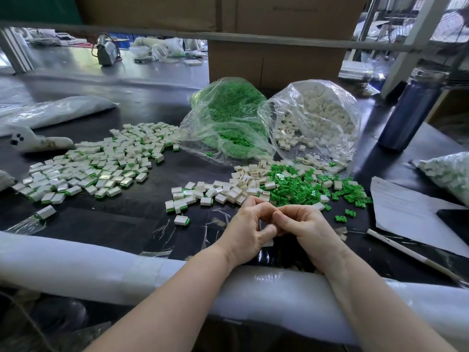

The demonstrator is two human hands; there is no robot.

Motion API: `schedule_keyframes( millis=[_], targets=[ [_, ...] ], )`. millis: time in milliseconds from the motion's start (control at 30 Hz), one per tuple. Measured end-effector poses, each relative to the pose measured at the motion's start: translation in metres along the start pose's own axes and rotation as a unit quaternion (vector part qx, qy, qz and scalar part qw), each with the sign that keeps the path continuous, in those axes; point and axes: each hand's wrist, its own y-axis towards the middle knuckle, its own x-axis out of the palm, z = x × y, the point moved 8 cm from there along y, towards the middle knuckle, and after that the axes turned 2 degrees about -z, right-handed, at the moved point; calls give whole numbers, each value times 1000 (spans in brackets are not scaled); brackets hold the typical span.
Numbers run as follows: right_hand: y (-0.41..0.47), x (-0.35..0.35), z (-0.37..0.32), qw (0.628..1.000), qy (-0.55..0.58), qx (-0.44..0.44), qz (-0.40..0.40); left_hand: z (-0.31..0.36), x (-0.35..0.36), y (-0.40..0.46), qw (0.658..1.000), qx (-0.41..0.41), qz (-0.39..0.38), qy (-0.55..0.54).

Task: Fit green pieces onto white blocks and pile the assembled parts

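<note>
Block [267,243] mostly hidden between left hand [250,231] and right hand [303,224] grip

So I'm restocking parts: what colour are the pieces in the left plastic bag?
Green, seen in the head view: the left plastic bag is full of them.

Part between curled fingers [264,232] mostly hidden.

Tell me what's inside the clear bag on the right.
The right clear bag holds loose white blocks, some spilling from its mouth onto the table. Crinkled plastic and glare hide whatever lies deeper.
</note>
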Motion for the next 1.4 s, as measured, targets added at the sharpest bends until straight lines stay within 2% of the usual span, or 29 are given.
schedule_keyframes(
  millis=[533, 700, 800, 967, 1133, 1300, 1400],
  targets=[
    [0, -2, 1, 1000, 5, 7, 19, 1, 0, 0, 1000, 0, -4, 8],
    [0, -2, 0, 1000, 7, -8, 26, 1, -5, 0, 1000, 5, 21, -15],
    [0, -8, -4, 997, -5, -34, 66, -1, -13, 0, 998, -6, 62, -20],
    [-4, -20, -15, 978, -133, -97, 125, -3, -14, 0, 997, -6, 74, 4],
    [-2, -15, -18, 961, -223, -106, 122, -5, -14, 1, 997, -18, 72, 21],
    [0, -13, -13, 960, -242, -82, 112, -7, -13, 1, 997, -22, 72, 30],
    [-1, -18, -16, 959, -228, -95, 137, -9, -18, 0, 994, -29, 95, 38]
  ],
)
